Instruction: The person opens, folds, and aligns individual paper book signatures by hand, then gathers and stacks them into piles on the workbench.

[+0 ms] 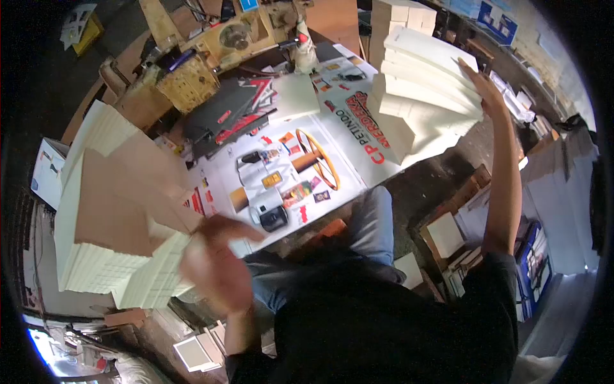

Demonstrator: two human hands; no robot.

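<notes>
A tall stack of cream paper sheets [96, 269] stands at the left, with brown sheets [118, 211] on it. My left hand [220, 262], blurred by motion, is beside the stack's near right corner; its fingers are smeared, and whether it holds anything is unclear. Another stack of cream paper blocks [435, 83] sits at the right end of the table. My right hand [481, 84] rests on that stack's upper right edge, fingers stretched out. Between the stacks lies a printed sheet with colourful pictures [272, 179].
Dark and red printed scraps [233, 112] and a pale square sheet [294, 96] lie farther back. A wooden machine [236, 38] and a wrapped cone-shaped object [304, 54] stand at the rear. Boxes and paper pieces [448, 237] are on the floor at the right.
</notes>
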